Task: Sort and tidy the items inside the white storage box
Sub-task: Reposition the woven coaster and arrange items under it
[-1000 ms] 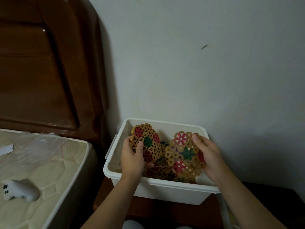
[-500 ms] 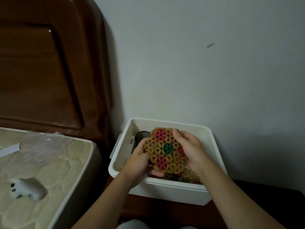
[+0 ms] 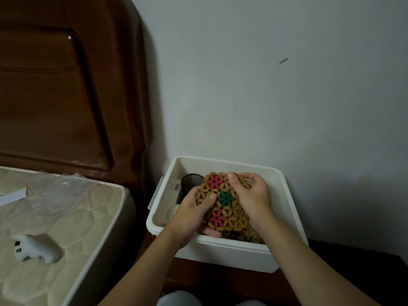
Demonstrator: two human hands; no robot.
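Observation:
A white storage box (image 3: 284, 186) stands on a dark wooden bedside table against the wall. Over the box I hold a stack of round beaded coasters (image 3: 223, 206), tan with pink and green flower patterns. My left hand (image 3: 194, 214) grips the stack's left edge, thumb on top and fingers underneath. My right hand (image 3: 251, 195) grips its right and upper edge, thumb over the top rim. More beaded coasters (image 3: 251, 236) lie on the box floor at the front right. A black mesh cup (image 3: 191, 181) and a white packet with a barcode (image 3: 171, 199) lie in the box's left part.
To the left is a bed with a quilted mattress (image 3: 66, 228), crumpled clear plastic (image 3: 57, 191) and a small white device (image 3: 36, 248) on it. A dark wooden headboard (image 3: 66, 85) rises behind. The grey wall stands directly behind the box.
The two coasters held apart a second ago were brought together into one stack. Since half a second ago both hands have only shifted slightly on it.

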